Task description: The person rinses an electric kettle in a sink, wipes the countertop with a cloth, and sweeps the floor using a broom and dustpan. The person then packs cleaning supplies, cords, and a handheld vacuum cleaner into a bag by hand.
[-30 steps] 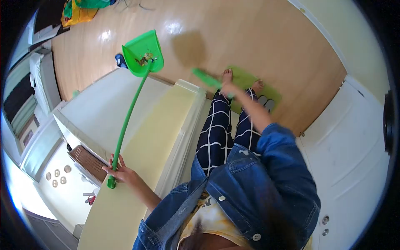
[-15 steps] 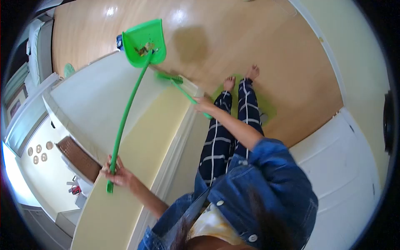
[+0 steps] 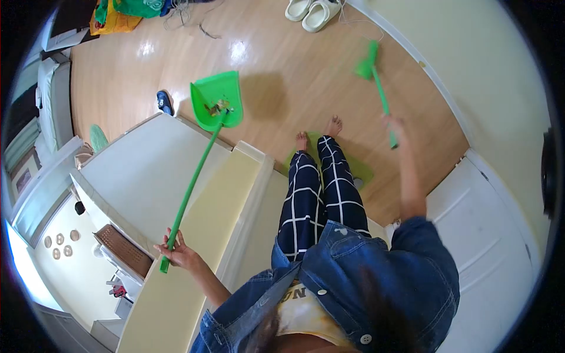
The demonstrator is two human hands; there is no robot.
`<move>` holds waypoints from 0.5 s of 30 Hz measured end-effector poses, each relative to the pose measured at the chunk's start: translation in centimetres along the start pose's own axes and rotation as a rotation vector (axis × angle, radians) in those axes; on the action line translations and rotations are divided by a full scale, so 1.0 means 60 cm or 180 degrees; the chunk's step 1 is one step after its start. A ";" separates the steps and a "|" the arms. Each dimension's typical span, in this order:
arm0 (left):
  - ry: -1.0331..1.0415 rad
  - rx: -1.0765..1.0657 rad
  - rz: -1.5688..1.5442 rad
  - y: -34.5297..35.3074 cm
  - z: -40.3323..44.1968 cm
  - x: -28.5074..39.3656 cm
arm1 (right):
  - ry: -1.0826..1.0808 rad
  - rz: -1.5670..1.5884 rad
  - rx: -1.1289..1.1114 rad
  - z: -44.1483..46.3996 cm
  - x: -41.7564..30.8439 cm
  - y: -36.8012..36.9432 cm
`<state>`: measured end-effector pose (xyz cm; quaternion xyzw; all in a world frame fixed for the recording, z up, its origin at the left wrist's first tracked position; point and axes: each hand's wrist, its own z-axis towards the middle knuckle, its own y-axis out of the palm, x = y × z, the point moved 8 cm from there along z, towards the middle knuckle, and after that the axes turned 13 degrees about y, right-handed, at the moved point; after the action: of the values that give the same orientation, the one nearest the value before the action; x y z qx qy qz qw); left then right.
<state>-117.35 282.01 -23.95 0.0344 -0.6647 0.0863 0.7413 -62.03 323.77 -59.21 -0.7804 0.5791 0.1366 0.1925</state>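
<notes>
My left hand (image 3: 183, 255) grips the lower end of the long green handle of a dustpan (image 3: 238, 97). The pan is bright green, with a small heap of debris (image 3: 219, 107) in it, and it is held out past the end of the low wall. Out to the right, my right hand (image 3: 395, 122) is closed round the handle of a short green brush (image 3: 369, 62). The brush head is blurred, and its bristles point left. Whether it touches the floor I cannot tell.
My bare feet stand at a green mat (image 3: 360, 167). White clogs (image 3: 318, 15) and a cable lie at the far wall, a dark blue slipper (image 3: 165, 103) left of the pan. A low wall (image 3: 220, 203) runs along my left, a white door (image 3: 477, 235) on my right.
My right hand has swung the brush from beside the low wall far out to the right. The dustpan sits slightly lower and further right in view. The clogs have come into view.
</notes>
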 end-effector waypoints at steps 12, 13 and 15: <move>0.0049 -0.0008 -0.0012 0.075 0.124 0.014 | 0.0338 -0.2147 -0.2208 -0.040 0.049 0.678; 0.0057 -0.0045 0.0017 0.072 0.143 0.027 | 0.0123 -0.2234 -0.2117 0.008 0.001 0.709; 0.0041 -0.0005 0.0050 0.065 0.179 0.035 | 0.0228 -0.1655 -0.2338 0.076 -0.111 0.734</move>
<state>-128.34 284.22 -20.86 0.0281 -0.6603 0.0918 0.7449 -106.03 320.31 -66.62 -0.9207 0.2832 0.2531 -0.0895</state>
